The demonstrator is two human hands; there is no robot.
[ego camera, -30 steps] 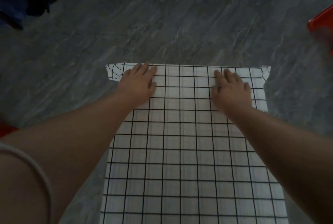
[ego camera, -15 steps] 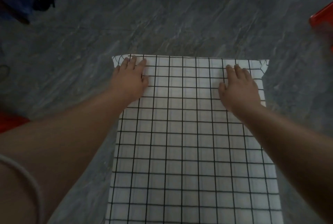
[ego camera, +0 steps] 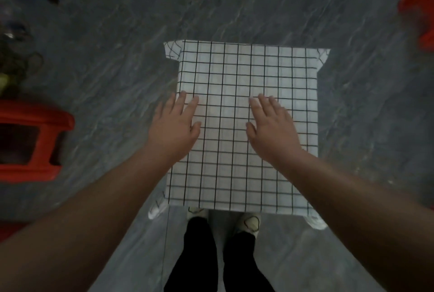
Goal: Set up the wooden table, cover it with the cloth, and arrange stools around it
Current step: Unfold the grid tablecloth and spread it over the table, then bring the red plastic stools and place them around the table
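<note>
On the checked cloth (ego camera: 244, 75), left hand (ego camera: 175, 127) and right hand (ego camera: 273, 127) lie flat, holding nothing.

Both hands — left (ego camera: 175, 127), right (ego camera: 272, 127) — lie flat, fingers straight, palms down.

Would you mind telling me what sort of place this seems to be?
Probably an indoor room at home: a grey marbled tile floor, a small table under a checked cloth, and red plastic stools beside it.
</note>
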